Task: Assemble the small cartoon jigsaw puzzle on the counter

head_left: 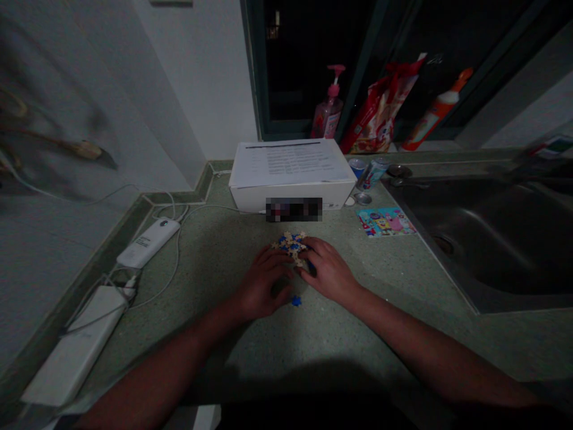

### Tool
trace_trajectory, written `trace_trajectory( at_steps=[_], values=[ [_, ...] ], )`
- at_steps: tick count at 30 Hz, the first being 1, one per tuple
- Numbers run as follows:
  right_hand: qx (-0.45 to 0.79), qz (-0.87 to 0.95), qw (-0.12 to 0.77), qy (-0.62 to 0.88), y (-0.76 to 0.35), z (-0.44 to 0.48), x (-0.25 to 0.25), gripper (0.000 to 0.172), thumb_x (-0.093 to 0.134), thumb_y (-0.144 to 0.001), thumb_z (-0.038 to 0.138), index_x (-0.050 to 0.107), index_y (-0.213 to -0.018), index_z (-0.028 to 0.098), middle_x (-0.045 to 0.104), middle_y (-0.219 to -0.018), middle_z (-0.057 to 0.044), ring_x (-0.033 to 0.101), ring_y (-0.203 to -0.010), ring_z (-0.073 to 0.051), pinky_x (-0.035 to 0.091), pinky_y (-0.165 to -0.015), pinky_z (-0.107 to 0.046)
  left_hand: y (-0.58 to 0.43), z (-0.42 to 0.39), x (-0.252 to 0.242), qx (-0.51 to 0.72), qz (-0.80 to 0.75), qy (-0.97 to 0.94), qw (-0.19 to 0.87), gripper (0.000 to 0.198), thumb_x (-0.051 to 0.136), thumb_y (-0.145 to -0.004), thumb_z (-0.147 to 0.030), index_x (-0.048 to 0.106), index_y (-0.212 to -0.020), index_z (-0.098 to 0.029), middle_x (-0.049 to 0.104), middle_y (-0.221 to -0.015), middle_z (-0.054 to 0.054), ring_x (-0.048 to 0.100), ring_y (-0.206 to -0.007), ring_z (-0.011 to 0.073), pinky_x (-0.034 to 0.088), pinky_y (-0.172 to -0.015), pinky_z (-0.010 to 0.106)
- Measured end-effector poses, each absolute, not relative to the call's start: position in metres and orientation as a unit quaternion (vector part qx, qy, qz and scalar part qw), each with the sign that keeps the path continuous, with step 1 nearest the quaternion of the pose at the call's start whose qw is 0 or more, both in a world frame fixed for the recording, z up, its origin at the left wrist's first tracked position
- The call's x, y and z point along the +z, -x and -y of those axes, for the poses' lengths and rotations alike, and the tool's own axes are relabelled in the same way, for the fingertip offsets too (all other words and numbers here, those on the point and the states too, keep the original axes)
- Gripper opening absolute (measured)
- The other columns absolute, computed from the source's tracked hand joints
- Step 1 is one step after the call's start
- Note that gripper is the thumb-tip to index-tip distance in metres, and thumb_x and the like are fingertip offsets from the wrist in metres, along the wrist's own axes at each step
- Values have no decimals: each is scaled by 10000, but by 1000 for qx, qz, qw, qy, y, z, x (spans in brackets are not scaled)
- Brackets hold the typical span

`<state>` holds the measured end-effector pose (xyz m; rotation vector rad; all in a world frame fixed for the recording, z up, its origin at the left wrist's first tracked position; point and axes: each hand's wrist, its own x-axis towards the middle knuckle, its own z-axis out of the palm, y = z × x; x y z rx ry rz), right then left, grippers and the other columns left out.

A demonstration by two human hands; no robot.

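A small heap of jigsaw puzzle pieces (287, 240), some blue and some with their tan backs up, lies on the counter between my hands. My left hand (265, 285) is curved at the heap's left and near side, thumb apart from the fingers, with nothing visibly held. From the right, my right hand (332, 270) reaches to the heap with fingers apart, its fingertips at the pieces. Whether those fingertips press on any piece is hard to see in the dim light. One blue puzzle piece (296, 300) lies alone just below my left thumb.
Behind the heap stands a white box (250, 196) with a printed sheet (290, 164) on top. A colourful cartoon picture card (387, 222) lies beside the metal sink (470, 304). At left are a white power bank (150, 242), a power strip (80, 346) and cables. Bottles stand by the window.
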<state>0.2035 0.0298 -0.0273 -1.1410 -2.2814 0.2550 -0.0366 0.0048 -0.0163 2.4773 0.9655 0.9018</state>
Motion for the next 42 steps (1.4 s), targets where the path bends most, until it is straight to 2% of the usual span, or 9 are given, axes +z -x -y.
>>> trace_trajectory(
  at_steps=[15,23,29,33,38,42],
  values=[
    [83,863,280,412,-206,-27,-27,176,718,-915,185,718,-1091,196,676,-1360,-179,630,-1313,-366,542,-1101,-621,37,-6,-17,319,-344,-868,166,237,706,-889,-235,684,-1123,-262,734,-1287,74,621,-1325,299,355,-1252,642],
    [75,872,269,403,-208,-25,-23,110,673,-959,179,751,-1031,208,724,-1273,-161,677,-1221,-346,570,-1054,-606,37,-7,-18,325,-341,-867,163,266,706,-876,-224,686,-1138,-259,740,-1262,78,635,-1308,301,356,-1253,642],
    [74,863,293,404,-209,-26,-20,136,634,-990,189,767,-1005,215,747,-1177,-143,695,-1128,-319,588,-990,-555,35,-7,-18,341,-341,-862,156,287,696,-878,-198,672,-1160,-247,750,-1225,77,663,-1254,291,393,-1222,630],
    [145,809,368,434,-206,-23,-16,125,653,-995,252,771,-956,235,756,-989,-91,707,-960,-267,594,-866,-452,34,-7,-15,365,-353,-850,138,256,693,-929,-220,665,-1181,-250,757,-1151,68,706,-1123,262,475,-1152,583],
    [349,707,402,467,-196,-17,-22,105,679,-946,305,761,-940,239,724,-757,0,650,-651,-163,529,-612,-291,33,-4,-13,386,-355,-844,111,336,740,-949,-287,645,-1269,-249,733,-1166,78,683,-1115,268,522,-1089,539],
    [450,656,401,455,-192,-16,-28,137,707,-889,356,735,-920,226,714,-720,10,653,-641,-157,527,-607,-281,32,-3,-15,379,-354,-849,104,340,739,-964,-306,635,-1286,-268,736,-1161,63,686,-1105,265,530,-1072,527]
  ],
)
